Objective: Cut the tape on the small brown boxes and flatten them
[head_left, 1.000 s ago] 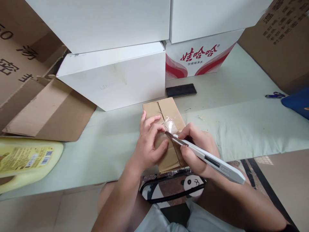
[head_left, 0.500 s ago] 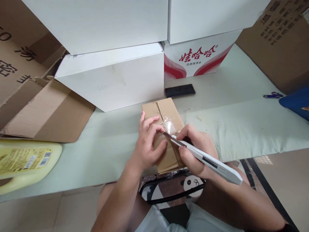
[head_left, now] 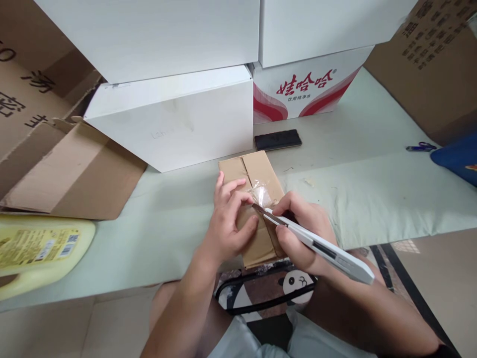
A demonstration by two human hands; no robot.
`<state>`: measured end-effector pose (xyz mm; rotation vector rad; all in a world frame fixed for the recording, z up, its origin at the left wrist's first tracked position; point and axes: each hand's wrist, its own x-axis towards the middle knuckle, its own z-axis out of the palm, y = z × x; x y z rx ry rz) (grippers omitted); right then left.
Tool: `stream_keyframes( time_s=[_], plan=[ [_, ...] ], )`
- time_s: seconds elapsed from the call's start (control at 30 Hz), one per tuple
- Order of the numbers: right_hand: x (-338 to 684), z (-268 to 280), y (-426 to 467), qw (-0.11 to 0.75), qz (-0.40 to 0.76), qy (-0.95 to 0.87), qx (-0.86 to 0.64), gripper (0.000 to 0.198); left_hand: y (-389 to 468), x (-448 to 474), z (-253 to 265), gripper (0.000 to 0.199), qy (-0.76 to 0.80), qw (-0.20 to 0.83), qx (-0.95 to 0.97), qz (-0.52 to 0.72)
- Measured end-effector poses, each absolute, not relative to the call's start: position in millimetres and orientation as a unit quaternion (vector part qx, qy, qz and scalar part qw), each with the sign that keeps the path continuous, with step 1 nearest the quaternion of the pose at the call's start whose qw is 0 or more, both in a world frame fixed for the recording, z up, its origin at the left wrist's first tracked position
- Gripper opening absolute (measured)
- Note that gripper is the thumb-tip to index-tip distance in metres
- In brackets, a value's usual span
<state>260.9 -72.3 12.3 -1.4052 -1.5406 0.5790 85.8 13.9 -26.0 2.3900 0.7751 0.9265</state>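
Note:
A small brown cardboard box [head_left: 260, 167] lies at the front edge of the covered table, its top flaps meeting along a seam. Loose, crinkled clear tape [head_left: 262, 194] sits across that seam. My left hand [head_left: 233, 219] rests on the box's left side with fingers spread, thumb and index fingertip near the blade. A white utility knife [head_left: 328, 248] is gripped in my right hand [head_left: 303, 228] at the box's right edge. Its extended blade touches or nearly touches the box by the tape; the exact contact is hard to make out.
White cartons [head_left: 186, 129] are stacked behind the box, with a black phone [head_left: 278, 139] before them. An opened brown carton [head_left: 78, 174] and a yellow jug [head_left: 44, 251] stand left. Far right are a small purple item [head_left: 421, 147] and a blue object [head_left: 456, 159].

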Motion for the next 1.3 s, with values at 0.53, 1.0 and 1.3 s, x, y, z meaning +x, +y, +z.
stream_keyframes(
  time_s=[0.53,1.0,1.3],
  plan=[
    [260.8,12.3,-73.1,0.477,0.239,-0.631,-0.563,0.012,15.3,87.3,-27.6,0.014,0.289,0.226,0.867,0.336],
    [261.4,13.7,-73.0,0.478,0.254,-0.624,-0.563,0.015,16.8,90.1,-28.4,0.012,0.287,0.238,0.857,0.356],
    [259.7,13.7,-73.0,0.473,0.235,-0.624,-0.576,0.013,18.4,89.2,-28.6,0.015,0.291,0.236,0.86,0.348]
  ],
)
